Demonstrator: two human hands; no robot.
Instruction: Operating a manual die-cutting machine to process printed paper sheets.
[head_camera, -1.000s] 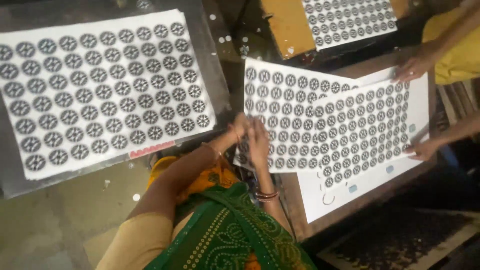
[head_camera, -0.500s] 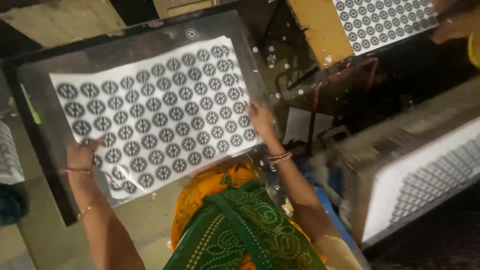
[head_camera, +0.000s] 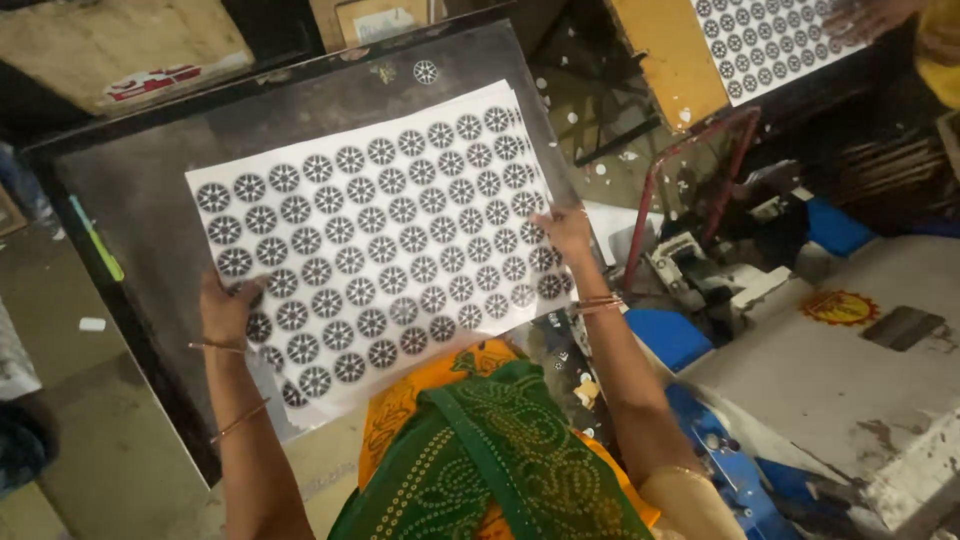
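Note:
A white sheet (head_camera: 385, 240) printed with rows of dark round wheel-like patterns lies over a dark glossy board (head_camera: 150, 200). My left hand (head_camera: 228, 312) grips the sheet at its lower left edge. My right hand (head_camera: 565, 232) holds its right edge, fingers on the paper. More white sheets show under its top right corner.
A second patterned sheet (head_camera: 775, 40) lies on a yellow-edged board (head_camera: 672, 60) at the top right, with another person's hand (head_camera: 858, 16) on it. A red metal frame (head_camera: 690, 170), blue parts (head_camera: 670, 335) and a grey machine surface (head_camera: 850, 350) stand to the right.
My view swung from the sheets at the right to the dark board at the left. Both hands came apart and took the sheet's edges; since half a second ago the view has only shifted slightly.

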